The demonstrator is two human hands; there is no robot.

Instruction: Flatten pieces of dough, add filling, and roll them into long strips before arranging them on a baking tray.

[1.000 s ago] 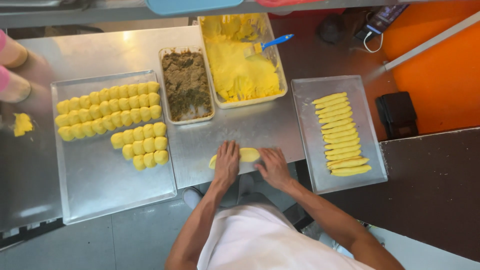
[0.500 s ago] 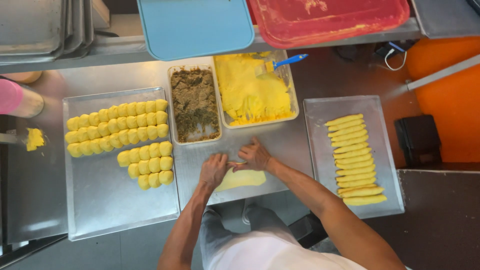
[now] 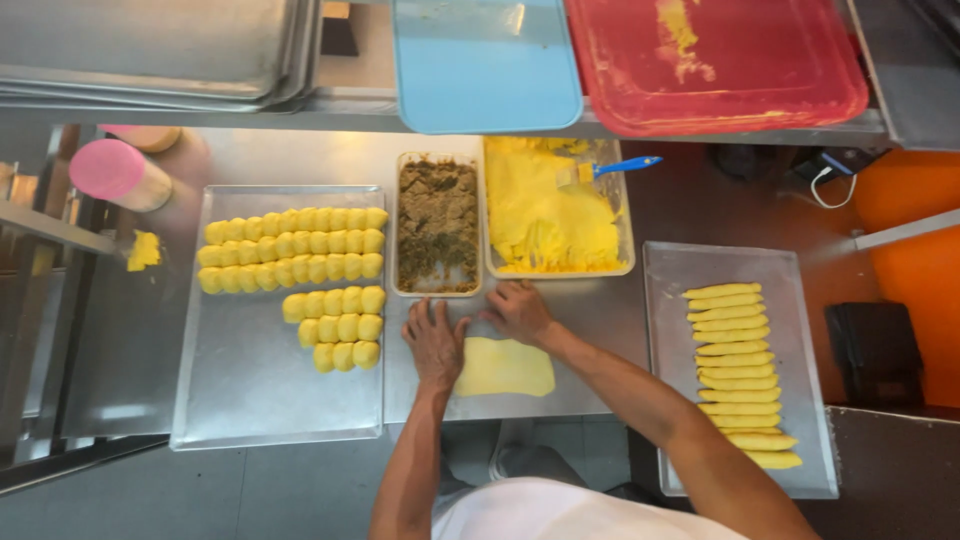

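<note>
A brushed stainless-steel worktable point(image 3: 590, 390) carries everything. Just below the fingertips lies a flattened pale-yellow dough sheet point(image 3: 505, 367). Just above them sit a clear tub of dark green-brown filling point(image 3: 438, 225) and a clear tub of yellow dough point(image 3: 555, 215). Left of the fingers rests a shallow metal tray point(image 3: 250, 390); right, another metal tray point(image 3: 680, 300).
</note>
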